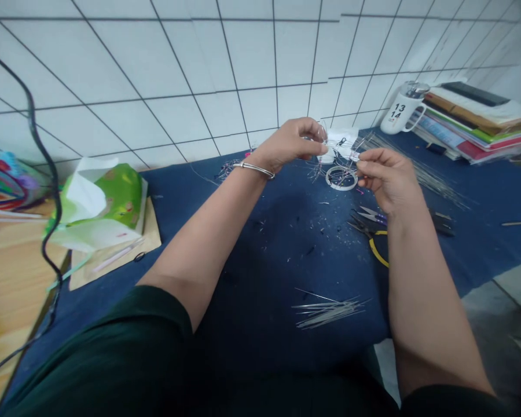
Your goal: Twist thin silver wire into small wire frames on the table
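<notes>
A thin wire piece [336,152] is held raised over the blue cloth [260,249] at the far middle, pinched shut between left hand [293,142] and right hand [384,174], apparently for steadiness (pliers [367,229] lie near).

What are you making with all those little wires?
A person sits at a table with a blue cloth. Both hands are raised together: the left hand and right hand pinch a small wire piece between the fingers, just above a white ring on the cloth. Pliers lie by the right wrist, a bundle of cut wires lies nearer, and a mug stands beside stacked books.
</notes>
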Demonstrator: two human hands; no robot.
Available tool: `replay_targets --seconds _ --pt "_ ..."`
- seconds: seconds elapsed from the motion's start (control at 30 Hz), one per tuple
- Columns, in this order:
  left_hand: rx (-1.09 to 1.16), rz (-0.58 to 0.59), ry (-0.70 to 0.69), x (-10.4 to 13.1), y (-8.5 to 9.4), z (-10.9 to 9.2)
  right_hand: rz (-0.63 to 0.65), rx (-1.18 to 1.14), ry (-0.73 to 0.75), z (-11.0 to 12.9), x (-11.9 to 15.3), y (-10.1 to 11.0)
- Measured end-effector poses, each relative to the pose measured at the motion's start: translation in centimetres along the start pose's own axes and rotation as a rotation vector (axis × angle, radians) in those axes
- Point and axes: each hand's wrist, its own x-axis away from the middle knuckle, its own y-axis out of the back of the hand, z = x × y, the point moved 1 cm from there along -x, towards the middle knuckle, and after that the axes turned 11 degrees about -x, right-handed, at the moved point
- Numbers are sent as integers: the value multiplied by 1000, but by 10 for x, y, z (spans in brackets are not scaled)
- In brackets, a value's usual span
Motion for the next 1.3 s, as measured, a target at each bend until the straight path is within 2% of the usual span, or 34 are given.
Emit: replay_targets --seconds 0.27,0.37,0.47,0.8,1.03,1.3 --pt "-109 6 10 16 9 -31 122 -65 -47 16 9 5" --pt "-184 17 44 23 13 -40 182 -89 -75 10 8 9" --pt "-285 52 79 30 19 -44 164 -73 -86 -1 4 13" --pt "-563 168 171 53 53 -44 156 -50 -60 -12 -3 20" --pt "-579 99 215 60 65 -42 159 67 -36 -19 -7 17" --pt "-712 17 197 52 87 -19 198 233 -41 -25 -9 14"
